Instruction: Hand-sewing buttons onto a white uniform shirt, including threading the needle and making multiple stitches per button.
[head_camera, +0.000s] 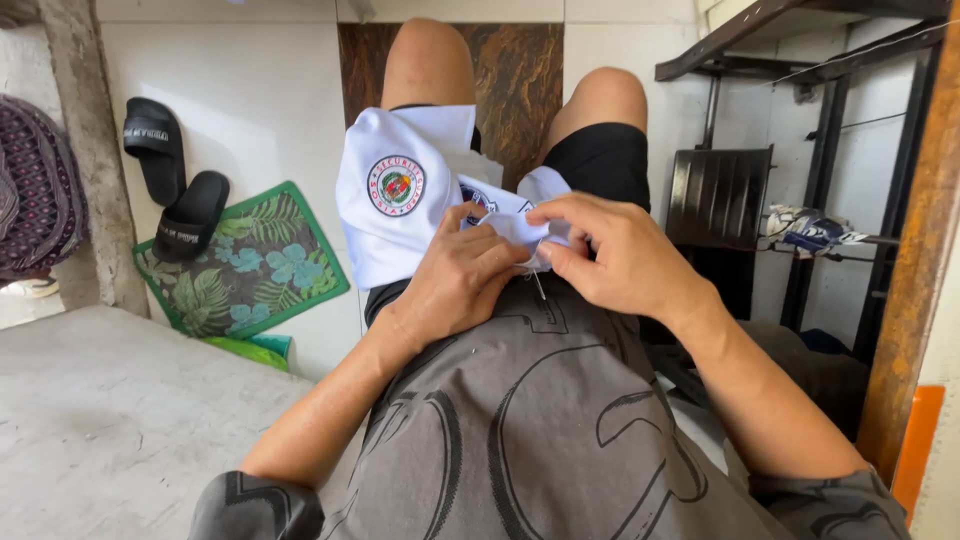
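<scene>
A white garment (390, 215) with a round embroidered patch (396, 185) lies over my lap and black shorts (600, 160). My left hand (458, 280) pinches a fold of the white cloth from below. My right hand (610, 250) grips the same fold from the right, fingers closed, and a thin needle (539, 285) pokes down between the two hands. I wear a grey printed shirt (540, 430). Both hands touch each other at the fold.
A pair of black slides (175, 185) and a green leaf-pattern mat (245, 265) lie on the tiled floor at left. A concrete ledge (110, 420) fills the lower left. A dark metal rack (800, 150) with cloth on it stands at right.
</scene>
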